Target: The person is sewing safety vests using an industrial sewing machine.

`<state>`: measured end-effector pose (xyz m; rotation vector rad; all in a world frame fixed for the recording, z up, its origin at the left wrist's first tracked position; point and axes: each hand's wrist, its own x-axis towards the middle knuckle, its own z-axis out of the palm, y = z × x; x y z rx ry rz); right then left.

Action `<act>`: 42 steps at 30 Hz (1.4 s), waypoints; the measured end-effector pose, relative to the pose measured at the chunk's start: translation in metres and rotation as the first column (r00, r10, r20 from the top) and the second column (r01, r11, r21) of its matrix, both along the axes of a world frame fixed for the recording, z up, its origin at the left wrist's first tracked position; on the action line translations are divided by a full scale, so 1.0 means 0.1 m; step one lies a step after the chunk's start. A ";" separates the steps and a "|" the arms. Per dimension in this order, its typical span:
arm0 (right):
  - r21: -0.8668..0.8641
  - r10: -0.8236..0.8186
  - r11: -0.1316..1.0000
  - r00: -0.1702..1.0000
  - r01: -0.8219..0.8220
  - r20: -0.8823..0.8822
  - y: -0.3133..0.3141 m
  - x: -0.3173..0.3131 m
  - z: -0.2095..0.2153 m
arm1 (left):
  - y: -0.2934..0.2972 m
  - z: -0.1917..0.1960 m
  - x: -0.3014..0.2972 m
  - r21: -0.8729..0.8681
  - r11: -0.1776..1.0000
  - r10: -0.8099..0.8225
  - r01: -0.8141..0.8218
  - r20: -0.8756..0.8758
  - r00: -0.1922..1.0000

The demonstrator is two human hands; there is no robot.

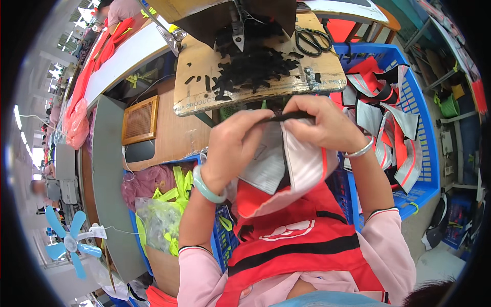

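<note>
In front of my chest hangs a sewn fabric piece [307,163] with grey reflective, white and red-orange panels. A black edging strip [281,117] runs along its top. My left hand [234,143] is closed on the left end of that edge, thumb and fingers pinching it. On the other end my right hand [326,124] grips the same black edge, thumb below it. Just beyond my hands is a wooden worktop [192,97] strewn with black fabric scraps [250,69]. A pointed metal machine part [239,41] reaches down over the scraps.
Dark-handled scissors [313,42] lie at the worktop's far right. A blue basket [427,128] on the right holds several similar fabric pieces. On the left, another blue crate [139,230] contains yellow-green strips and clear plastic. A light-blue fan [71,244] stands farther left.
</note>
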<state>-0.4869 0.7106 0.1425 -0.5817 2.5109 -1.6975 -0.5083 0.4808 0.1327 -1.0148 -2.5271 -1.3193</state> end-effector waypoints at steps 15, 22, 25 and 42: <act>-0.151 -0.125 0.978 0.985 0.142 0.117 -0.27 -0.94 -0.31 | -0.20 0.13 -1.08 -0.216 0.976 0.064 -0.003 0.277 0.959; -0.237 -0.130 0.954 0.964 0.185 0.230 -0.27 -1.26 -0.40 | -0.16 0.09 -1.48 -0.285 0.958 0.129 -0.018 0.378 0.917; -0.245 -0.126 0.952 0.962 0.186 0.243 -0.27 -1.33 -0.44 | -0.15 0.05 -1.55 -0.286 0.958 0.150 -0.029 0.414 0.898; -0.291 -0.147 0.934 0.965 0.207 0.216 -0.29 -1.46 -0.32 | -0.24 -0.03 -1.74 -0.094 0.993 0.106 -0.071 0.456 0.884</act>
